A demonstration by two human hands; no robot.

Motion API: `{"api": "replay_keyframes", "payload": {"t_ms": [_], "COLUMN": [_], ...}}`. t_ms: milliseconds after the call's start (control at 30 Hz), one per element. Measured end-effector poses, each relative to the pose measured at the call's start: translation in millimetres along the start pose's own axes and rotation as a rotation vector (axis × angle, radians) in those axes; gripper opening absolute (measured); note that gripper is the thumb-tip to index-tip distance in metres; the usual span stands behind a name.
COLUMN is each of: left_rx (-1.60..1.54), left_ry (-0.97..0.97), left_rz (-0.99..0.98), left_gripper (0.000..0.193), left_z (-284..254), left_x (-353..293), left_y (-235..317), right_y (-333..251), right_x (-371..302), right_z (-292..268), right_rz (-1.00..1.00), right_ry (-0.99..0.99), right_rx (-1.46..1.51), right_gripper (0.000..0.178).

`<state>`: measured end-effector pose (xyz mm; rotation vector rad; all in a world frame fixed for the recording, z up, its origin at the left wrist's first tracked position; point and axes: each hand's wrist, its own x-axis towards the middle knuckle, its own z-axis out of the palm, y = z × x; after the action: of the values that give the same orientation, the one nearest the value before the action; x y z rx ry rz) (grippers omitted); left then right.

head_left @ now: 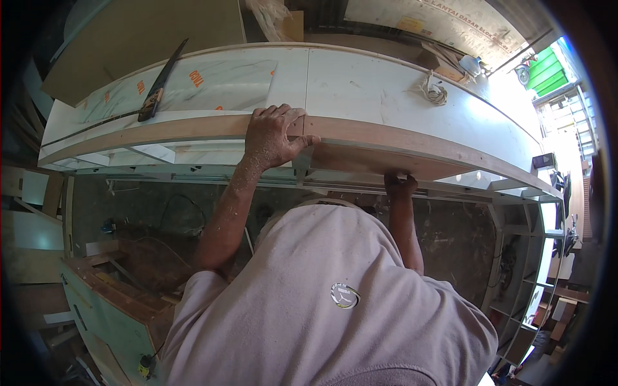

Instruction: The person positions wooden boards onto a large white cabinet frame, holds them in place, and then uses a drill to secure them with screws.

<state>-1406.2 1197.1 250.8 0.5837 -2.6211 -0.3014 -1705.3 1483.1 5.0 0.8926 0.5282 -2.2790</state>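
Observation:
A long white cabinet (360,80) lies across in front of me, with a wooden strip (399,138) along its near edge. My left hand (275,135), dusty with pale specks, is closed over this strip near a seam, fingers on top and thumb at the front. Below the strip, a brown wooden panel (373,161) sits in one bay of the frame. At the panel's lower edge is my right hand (400,184), its fingers curled round that edge and partly in shadow. A dark hand saw (158,87) rests on the cabinet, left of my left hand.
Under the saw is a marble-patterned sheet (238,83). A coil of pale cord (434,91) lies on the cabinet's right part. At lower left stands a greenish cabinet (109,321) with an open top. An open shelf frame (524,283) stands to the right.

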Motion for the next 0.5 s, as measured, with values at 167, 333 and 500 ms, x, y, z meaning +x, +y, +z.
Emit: {"api": "replay_keyframes", "payload": {"t_ms": [167, 333, 500], "left_rx": [-0.009, -0.133, -0.255], "left_ry": [-0.029, 0.03, -0.013], "left_rz": [-0.036, -0.053, -0.112], "left_gripper": [0.064, 0.05, 0.039], "left_z": [-4, -1, -2], "left_x": [-1, 4, 6], "left_y": [2, 0, -5], "right_y": [14, 17, 25], "right_x": [-11, -13, -19], "right_z": [4, -15, -19], "right_rz": [-0.063, -0.035, -0.235], "right_ry": [0.094, -0.007, 0.101], "right_rx": [-0.026, 0.081, -0.051], "right_gripper": [0.054, 0.067, 0.066]}}
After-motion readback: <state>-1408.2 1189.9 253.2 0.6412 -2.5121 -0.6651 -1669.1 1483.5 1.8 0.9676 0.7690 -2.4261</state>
